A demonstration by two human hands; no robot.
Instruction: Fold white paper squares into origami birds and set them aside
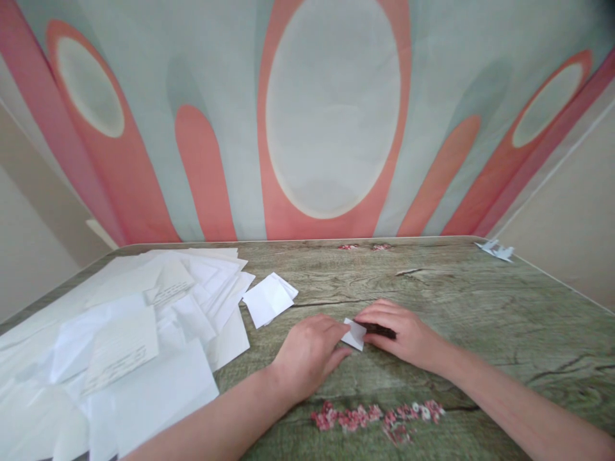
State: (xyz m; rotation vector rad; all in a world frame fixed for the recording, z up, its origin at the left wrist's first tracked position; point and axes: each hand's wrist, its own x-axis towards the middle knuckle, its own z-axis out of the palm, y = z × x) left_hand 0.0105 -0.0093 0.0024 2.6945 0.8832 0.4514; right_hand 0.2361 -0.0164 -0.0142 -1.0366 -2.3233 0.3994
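Observation:
A small white piece of paper (354, 334), which looks folded, is between my two hands just above or on the wooden table. My left hand (310, 351) has its fingers and thumb closed at the paper's left side. On the opposite side my right hand (402, 330) pinches the right edge and upper corner, the index finger and thumb curved with a dark gap between them. Parts of the paper's edges are hidden under the fingertips. Beyond my left hand lies a little stack of white paper squares (269, 299), slightly fanned.
A large spread of loose white sheets (158, 378), a few with printed lines, covers the table's left side. Pink blossoms (355, 416) are printed on the wood-patterned tabletop (504, 333). Small white paper shapes (497, 250) lie at the far right corner. A patterned wall (331, 115) stands behind.

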